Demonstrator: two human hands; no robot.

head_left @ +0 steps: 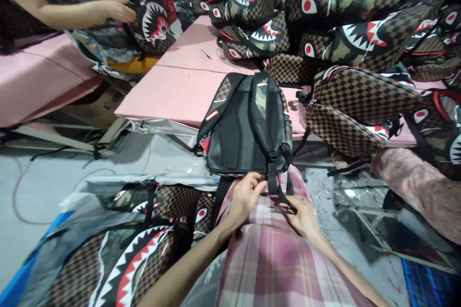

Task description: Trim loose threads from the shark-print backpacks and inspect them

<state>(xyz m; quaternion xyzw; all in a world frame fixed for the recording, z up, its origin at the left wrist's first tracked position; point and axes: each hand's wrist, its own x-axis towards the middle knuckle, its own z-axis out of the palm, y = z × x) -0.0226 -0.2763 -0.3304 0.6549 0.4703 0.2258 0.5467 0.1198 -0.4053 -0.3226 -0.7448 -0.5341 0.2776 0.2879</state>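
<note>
A backpack lies back panel up, its lower end over the table's front edge towards my lap. Its black shoulder straps run down the panel, and a loose strap end hangs past the bottom. My right hand pinches that strap end. Just left of the strap, my left hand is closed with thumb and fingers together at the bag's lower edge; whatever is between the fingertips is too small to make out. A plaid pink cloth covers my lap beneath both hands.
Shark-mouth backpacks are piled at the back right of the pink table. More bags lie in a plastic-lined container at lower left. At upper left a co-worker's hand touches another bag; a patterned sleeve reaches in from the right.
</note>
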